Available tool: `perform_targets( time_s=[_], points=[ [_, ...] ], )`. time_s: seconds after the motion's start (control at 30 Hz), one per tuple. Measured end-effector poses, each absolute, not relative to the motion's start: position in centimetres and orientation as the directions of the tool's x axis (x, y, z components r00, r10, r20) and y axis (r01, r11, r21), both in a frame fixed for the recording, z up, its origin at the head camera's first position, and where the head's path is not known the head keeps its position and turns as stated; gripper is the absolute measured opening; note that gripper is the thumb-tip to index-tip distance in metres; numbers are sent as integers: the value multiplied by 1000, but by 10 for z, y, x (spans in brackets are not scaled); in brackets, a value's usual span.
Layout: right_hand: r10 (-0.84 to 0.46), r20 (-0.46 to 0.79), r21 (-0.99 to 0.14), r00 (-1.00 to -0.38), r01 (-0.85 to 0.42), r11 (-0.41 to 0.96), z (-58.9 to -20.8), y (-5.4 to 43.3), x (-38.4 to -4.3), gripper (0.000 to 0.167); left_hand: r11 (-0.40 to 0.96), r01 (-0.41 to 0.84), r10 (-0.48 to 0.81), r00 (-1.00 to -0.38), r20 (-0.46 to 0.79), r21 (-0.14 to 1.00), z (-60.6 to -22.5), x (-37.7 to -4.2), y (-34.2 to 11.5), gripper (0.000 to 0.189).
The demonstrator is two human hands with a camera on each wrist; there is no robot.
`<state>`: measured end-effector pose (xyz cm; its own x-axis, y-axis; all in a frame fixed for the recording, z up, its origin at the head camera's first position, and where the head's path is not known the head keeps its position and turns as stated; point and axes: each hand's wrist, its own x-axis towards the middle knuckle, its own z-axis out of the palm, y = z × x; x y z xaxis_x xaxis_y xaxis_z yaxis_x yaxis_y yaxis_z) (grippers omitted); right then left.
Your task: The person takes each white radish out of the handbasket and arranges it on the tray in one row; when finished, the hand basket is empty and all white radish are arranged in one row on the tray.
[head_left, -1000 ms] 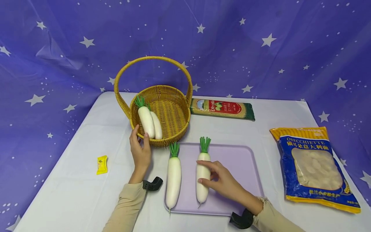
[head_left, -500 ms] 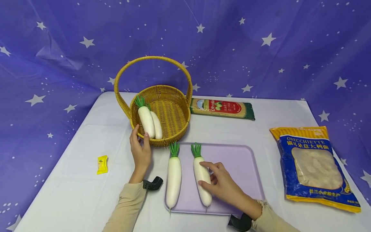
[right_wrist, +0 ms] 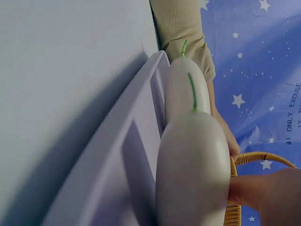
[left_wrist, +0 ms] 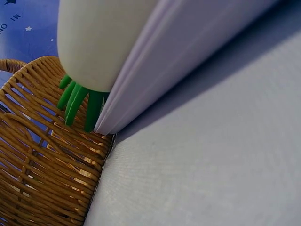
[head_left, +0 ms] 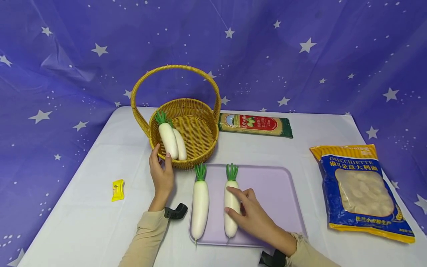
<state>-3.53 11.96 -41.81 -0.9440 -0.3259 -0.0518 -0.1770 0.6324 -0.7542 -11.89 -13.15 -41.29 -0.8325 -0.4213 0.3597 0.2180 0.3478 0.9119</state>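
Note:
In the head view my left hand (head_left: 161, 176) holds the near left rim of a wicker basket (head_left: 205, 152), its thumb close to a white radish (head_left: 169, 141) inside. A second white radish (head_left: 181, 144) leans beside that one. My right hand (head_left: 251, 215) holds another white radish (head_left: 231, 218) between thumb and fingers, over a lilac tray (head_left: 273, 178). One more white radish (head_left: 200, 207) lies along the tray's left side, green leaves toward the basket. In the right wrist view the held radish (right_wrist: 193, 165) is nearest, with the thumb (right_wrist: 249, 190) against its side.
Behind the tray lies a green-ended spaghetti packet (head_left: 257, 125), next to the basket. A large blue and yellow orecchiette bag (head_left: 363, 193) lies at the right. At the left is a small yellow wrapped sweet (head_left: 118, 190). A starry purple cloth (head_left: 253, 55) hangs behind the table.
The radish in my right hand has shifted toward me; its leafy end swung left and then back to nearly straight. My left hand stays at the basket.

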Motion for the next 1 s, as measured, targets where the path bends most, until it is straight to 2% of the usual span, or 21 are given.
perform_targets(
  time_s=[0.2,0.5,1.0],
  points=[
    [-325,-85,-744,-942,-157,650,-418,116,-34,59,347,219,-420,-833,360,912,-414,-118,-132,45],
    [-329,-10,-733,-944,-217,645,-422,114,-32,53,354,227,-417,-830,370,907,-414,-119,-132,45],
    [-331,-21,-739,-943,-208,641,-422,109,-32,47,358,223,-423,-827,370,907,-415,-119,-132,45]
  ],
)
